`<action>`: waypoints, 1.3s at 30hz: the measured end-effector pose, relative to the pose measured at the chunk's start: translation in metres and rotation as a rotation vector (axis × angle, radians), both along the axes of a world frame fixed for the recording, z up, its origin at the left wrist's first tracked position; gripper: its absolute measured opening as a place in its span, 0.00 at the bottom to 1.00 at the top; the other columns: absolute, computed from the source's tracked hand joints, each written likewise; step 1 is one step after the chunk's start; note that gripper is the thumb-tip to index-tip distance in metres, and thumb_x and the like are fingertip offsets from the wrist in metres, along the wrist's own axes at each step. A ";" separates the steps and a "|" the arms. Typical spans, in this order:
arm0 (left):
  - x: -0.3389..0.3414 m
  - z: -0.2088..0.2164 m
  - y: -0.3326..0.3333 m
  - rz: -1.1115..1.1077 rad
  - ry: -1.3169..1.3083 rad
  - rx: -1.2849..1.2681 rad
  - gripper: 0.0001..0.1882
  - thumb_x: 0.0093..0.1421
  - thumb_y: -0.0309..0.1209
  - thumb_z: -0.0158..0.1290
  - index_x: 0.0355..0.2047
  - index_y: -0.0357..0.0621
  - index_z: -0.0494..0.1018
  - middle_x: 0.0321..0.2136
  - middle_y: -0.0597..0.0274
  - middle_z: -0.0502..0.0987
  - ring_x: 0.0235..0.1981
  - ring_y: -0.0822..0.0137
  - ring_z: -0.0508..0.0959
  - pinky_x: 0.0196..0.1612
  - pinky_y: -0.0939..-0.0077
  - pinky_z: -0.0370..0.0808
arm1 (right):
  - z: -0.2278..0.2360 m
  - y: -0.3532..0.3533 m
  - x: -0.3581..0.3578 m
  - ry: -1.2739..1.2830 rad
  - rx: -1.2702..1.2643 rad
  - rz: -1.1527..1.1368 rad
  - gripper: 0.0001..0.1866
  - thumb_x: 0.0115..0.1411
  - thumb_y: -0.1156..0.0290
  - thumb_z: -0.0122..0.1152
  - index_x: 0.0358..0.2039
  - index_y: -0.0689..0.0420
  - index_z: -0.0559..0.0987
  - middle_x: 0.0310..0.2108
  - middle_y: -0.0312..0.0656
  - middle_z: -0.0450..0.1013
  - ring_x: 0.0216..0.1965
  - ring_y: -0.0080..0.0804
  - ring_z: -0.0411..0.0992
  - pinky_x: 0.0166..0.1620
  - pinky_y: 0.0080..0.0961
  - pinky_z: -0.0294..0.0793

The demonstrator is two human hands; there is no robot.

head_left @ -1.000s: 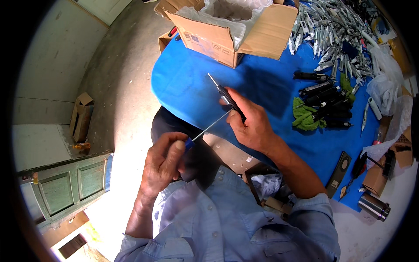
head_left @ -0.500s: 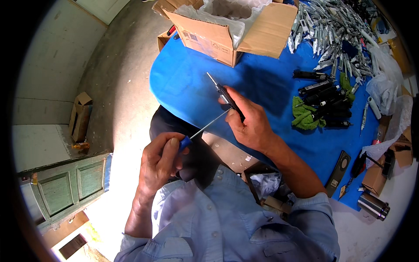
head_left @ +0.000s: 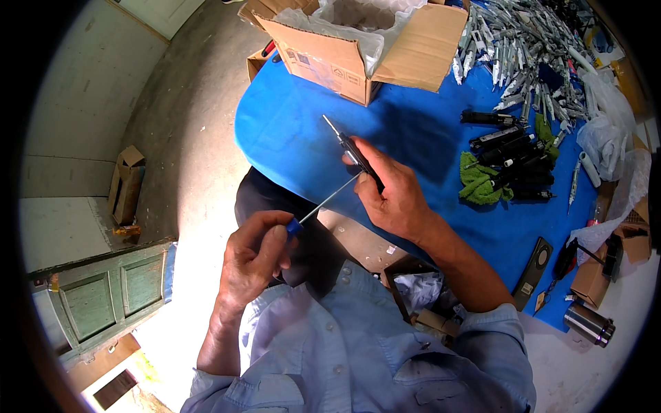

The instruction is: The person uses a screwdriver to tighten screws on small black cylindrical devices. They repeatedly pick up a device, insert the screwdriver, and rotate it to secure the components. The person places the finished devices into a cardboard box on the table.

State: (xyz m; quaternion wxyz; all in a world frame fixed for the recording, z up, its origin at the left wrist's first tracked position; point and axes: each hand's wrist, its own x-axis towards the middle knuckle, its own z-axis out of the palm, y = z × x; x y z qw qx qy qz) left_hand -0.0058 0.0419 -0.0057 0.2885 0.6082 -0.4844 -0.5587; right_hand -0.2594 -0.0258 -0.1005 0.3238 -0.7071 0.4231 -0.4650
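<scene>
My left hand (head_left: 253,253) is closed round the blue handle of a screwdriver (head_left: 329,197). The screwdriver's thin metal shaft points up and to the right, and its tip meets the side of a slim black pen-shaped device (head_left: 356,154) beside my right thumb. My right hand (head_left: 394,189) grips that device, fingers behind it and thumb along its near side. A narrow metal rod sticks out of the device's far end, tilted up and left. Both hands are above the near edge of the blue-covered table (head_left: 289,131).
An open cardboard box (head_left: 323,62) with a plastic liner stands at the back. Many grey slim parts (head_left: 520,48) are heaped at far right. Several black devices (head_left: 506,148) lie on a green cloth (head_left: 480,182). A steel flask (head_left: 589,323) is at the right edge.
My left fingers have shifted slightly on the screwdriver handle. The black device has moved a little to the left; my right hand keeps its grip.
</scene>
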 end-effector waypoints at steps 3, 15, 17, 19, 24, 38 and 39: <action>0.000 0.002 -0.005 -0.046 0.024 0.045 0.14 0.77 0.34 0.48 0.51 0.35 0.76 0.31 0.61 0.81 0.23 0.80 0.77 0.26 0.85 0.72 | -0.003 -0.001 -0.001 0.007 -0.025 -0.010 0.29 0.63 0.86 0.53 0.67 0.63 0.71 0.47 0.51 0.82 0.37 0.38 0.83 0.43 0.32 0.83; -0.003 -0.001 0.000 -0.065 -0.098 -0.081 0.14 0.72 0.31 0.54 0.52 0.34 0.77 0.30 0.62 0.82 0.27 0.79 0.78 0.30 0.83 0.74 | -0.001 0.001 0.000 -0.010 -0.005 -0.009 0.30 0.64 0.87 0.52 0.67 0.63 0.70 0.47 0.52 0.82 0.34 0.35 0.82 0.40 0.31 0.82; 0.001 -0.005 0.000 -0.055 -0.066 -0.039 0.13 0.74 0.31 0.52 0.51 0.34 0.76 0.29 0.62 0.81 0.25 0.78 0.78 0.28 0.83 0.73 | -0.001 0.001 0.000 -0.010 -0.001 -0.008 0.29 0.64 0.87 0.52 0.67 0.63 0.70 0.46 0.52 0.82 0.35 0.36 0.82 0.41 0.32 0.82; 0.001 -0.004 -0.001 -0.047 -0.029 0.005 0.13 0.75 0.31 0.50 0.51 0.34 0.76 0.29 0.61 0.82 0.23 0.78 0.77 0.26 0.83 0.73 | -0.002 -0.001 0.000 0.004 -0.036 -0.014 0.29 0.64 0.87 0.52 0.67 0.64 0.70 0.46 0.52 0.82 0.38 0.39 0.83 0.43 0.32 0.83; -0.004 -0.002 -0.004 -0.006 -0.016 0.059 0.12 0.74 0.30 0.51 0.50 0.34 0.76 0.29 0.61 0.81 0.22 0.78 0.75 0.26 0.83 0.72 | 0.000 0.000 -0.001 0.015 -0.028 -0.015 0.29 0.64 0.86 0.53 0.67 0.64 0.71 0.47 0.53 0.82 0.42 0.43 0.84 0.46 0.33 0.83; 0.000 -0.002 0.000 -0.025 -0.008 0.023 0.13 0.75 0.31 0.51 0.51 0.34 0.77 0.28 0.63 0.81 0.23 0.79 0.76 0.25 0.83 0.72 | -0.002 -0.001 0.000 -0.012 -0.040 -0.023 0.29 0.63 0.86 0.53 0.66 0.64 0.71 0.46 0.53 0.82 0.41 0.40 0.84 0.45 0.32 0.83; 0.000 -0.002 0.000 -0.025 0.010 0.029 0.14 0.75 0.32 0.50 0.51 0.34 0.77 0.28 0.63 0.81 0.22 0.79 0.76 0.24 0.83 0.72 | -0.001 -0.001 0.000 -0.009 -0.026 -0.020 0.29 0.63 0.86 0.53 0.66 0.64 0.71 0.47 0.53 0.82 0.42 0.41 0.84 0.45 0.32 0.83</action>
